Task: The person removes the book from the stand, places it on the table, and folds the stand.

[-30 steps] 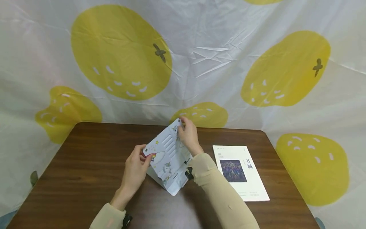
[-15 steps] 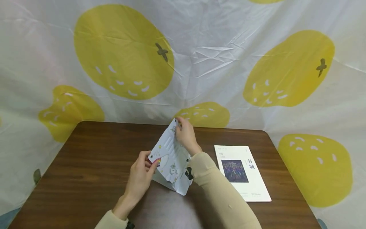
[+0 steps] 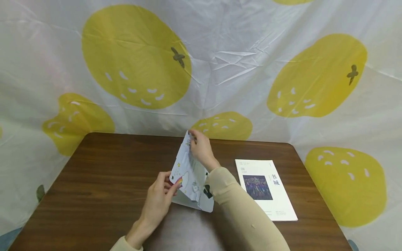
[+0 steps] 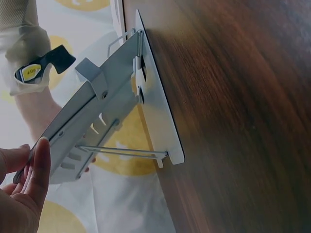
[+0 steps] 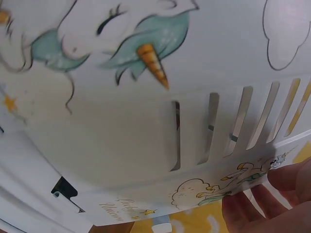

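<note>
A white metal book stand [image 3: 185, 170] printed with unicorns, a rainbow and stars stands tilted up over the table, held between both hands. My left hand [image 3: 158, 198] pinches its near left corner between thumb and fingers. At the far upper corner, my right hand [image 3: 202, 148] grips the panel's edge. The left wrist view shows the grey back of the panel [image 4: 73, 128], its wire support [image 4: 121, 151] and the flat base plate [image 4: 158, 107] close to the wood. Slots in the printed front [image 5: 136, 131] appear in the right wrist view, with right fingertips at the edge.
A white book [image 3: 262, 174] with a dark picture on its cover lies to the right of the stand, partly behind the right sleeve [image 3: 248, 209]. The brown wooden table [image 3: 110, 181] ends at a pale curtain [image 3: 220, 87] with yellow fruit prints.
The stand has turned so its printed front faces more to the right and looks narrower. My left hand moved right with its corner; my right hand shifted slightly left.
</note>
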The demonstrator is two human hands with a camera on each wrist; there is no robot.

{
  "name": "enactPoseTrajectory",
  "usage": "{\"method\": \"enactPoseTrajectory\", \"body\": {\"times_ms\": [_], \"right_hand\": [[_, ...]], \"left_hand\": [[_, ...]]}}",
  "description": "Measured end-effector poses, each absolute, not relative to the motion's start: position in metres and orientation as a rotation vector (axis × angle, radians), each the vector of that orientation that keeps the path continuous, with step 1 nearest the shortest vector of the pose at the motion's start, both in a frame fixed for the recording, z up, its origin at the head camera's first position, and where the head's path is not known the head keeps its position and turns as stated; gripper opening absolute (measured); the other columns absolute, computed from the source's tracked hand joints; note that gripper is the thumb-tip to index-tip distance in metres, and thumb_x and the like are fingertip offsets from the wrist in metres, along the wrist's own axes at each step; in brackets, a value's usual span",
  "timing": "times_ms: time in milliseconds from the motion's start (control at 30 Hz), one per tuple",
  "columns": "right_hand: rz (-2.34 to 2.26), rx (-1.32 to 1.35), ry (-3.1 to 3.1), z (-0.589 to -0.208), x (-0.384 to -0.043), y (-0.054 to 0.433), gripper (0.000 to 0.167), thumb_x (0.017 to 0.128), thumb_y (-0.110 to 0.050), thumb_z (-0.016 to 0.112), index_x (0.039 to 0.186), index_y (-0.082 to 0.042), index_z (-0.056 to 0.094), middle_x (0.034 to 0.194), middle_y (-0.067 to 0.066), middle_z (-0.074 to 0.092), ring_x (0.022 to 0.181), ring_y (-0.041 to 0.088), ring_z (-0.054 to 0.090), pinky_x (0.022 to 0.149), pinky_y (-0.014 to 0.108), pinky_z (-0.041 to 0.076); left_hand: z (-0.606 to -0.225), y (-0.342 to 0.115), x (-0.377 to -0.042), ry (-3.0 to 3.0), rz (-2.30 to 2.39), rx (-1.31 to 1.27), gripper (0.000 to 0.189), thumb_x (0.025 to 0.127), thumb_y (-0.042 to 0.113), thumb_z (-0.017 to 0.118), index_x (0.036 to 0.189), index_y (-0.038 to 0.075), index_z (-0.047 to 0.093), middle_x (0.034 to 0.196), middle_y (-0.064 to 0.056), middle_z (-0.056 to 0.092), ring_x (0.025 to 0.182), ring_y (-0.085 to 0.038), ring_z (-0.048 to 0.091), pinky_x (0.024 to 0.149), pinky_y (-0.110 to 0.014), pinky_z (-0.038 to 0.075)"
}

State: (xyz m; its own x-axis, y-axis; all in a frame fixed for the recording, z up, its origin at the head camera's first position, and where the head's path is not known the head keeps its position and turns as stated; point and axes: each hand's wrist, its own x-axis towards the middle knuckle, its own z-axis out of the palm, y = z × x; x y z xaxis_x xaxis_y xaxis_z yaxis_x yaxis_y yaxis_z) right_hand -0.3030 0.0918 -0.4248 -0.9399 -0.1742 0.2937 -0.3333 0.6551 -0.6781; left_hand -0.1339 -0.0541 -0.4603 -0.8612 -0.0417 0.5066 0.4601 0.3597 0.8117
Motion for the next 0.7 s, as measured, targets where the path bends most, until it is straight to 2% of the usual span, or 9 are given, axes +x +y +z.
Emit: {"method": "enactPoseTrajectory", "body": {"times_ms": [300,367,433,567,667,700], "right_hand": [[1.109,0.466,-2.696,-0.4247,-0.301,0.0879,0.04,0.094,0.003,0.055,0.133,-0.007,0.06,0.131,0.011,0.061,0.116,0.027,0.059,0.097,0.038,0.048],[1.084,0.467,-2.727,-0.424,-0.3001,0.0869,0.043,0.094,0.003,0.055,0.135,-0.008,0.059,0.132,0.011,0.061,0.108,0.025,0.061,0.092,0.037,0.05],[1.065,0.464,-2.762,-0.4227,-0.2991,0.0858,0.045,0.094,0.001,0.055,0.137,-0.011,0.058,0.132,0.01,0.06,0.093,0.023,0.062,0.082,0.035,0.051],[1.074,0.468,-2.817,-0.4209,-0.2973,0.0843,0.045,0.097,-0.003,0.053,0.141,-0.016,0.055,0.13,0.011,0.061,0.057,0.017,0.047,0.057,0.029,0.044],[1.094,0.475,-2.834,-0.4212,-0.2962,0.0837,0.045,0.099,-0.005,0.052,0.141,-0.018,0.054,0.126,0.013,0.063,0.045,0.012,0.035,0.048,0.025,0.038],[1.096,0.476,-2.836,-0.4215,-0.2958,0.0836,0.044,0.099,-0.005,0.052,0.141,-0.019,0.054,0.127,0.012,0.063,0.047,0.012,0.037,0.049,0.024,0.038]], "left_hand": [[-0.4605,-0.0512,-0.1307,-2.13,-1.475,-0.424,0.03,0.081,-0.007,0.074,0.109,-0.004,0.062,0.085,-0.007,0.066,0.069,-0.011,0.065,0.06,-0.019,0.054],[-0.4602,-0.0506,-0.1301,-2.122,-1.468,-0.431,0.029,0.081,-0.006,0.074,0.108,-0.005,0.064,0.086,-0.007,0.067,0.07,-0.011,0.066,0.061,-0.018,0.055],[-0.4596,-0.0501,-0.1295,-2.114,-1.467,-0.433,0.028,0.081,-0.006,0.074,0.108,-0.005,0.066,0.086,-0.008,0.068,0.07,-0.012,0.067,0.061,-0.017,0.054],[-0.4579,-0.0489,-0.1288,-2.109,-1.438,-0.444,0.028,0.081,-0.006,0.074,0.108,-0.005,0.068,0.087,-0.009,0.071,0.07,-0.011,0.068,0.061,-0.016,0.054],[-0.4563,-0.0477,-0.129,-2.103,-1.411,-0.458,0.027,0.081,-0.006,0.075,0.107,-0.006,0.069,0.088,-0.01,0.072,0.071,-0.011,0.069,0.062,-0.015,0.053],[-0.456,-0.0472,-0.1293,-2.104,-1.403,-0.463,0.026,0.081,-0.006,0.075,0.107,-0.006,0.07,0.089,-0.01,0.072,0.071,-0.01,0.069,0.062,-0.015,0.053]]}}
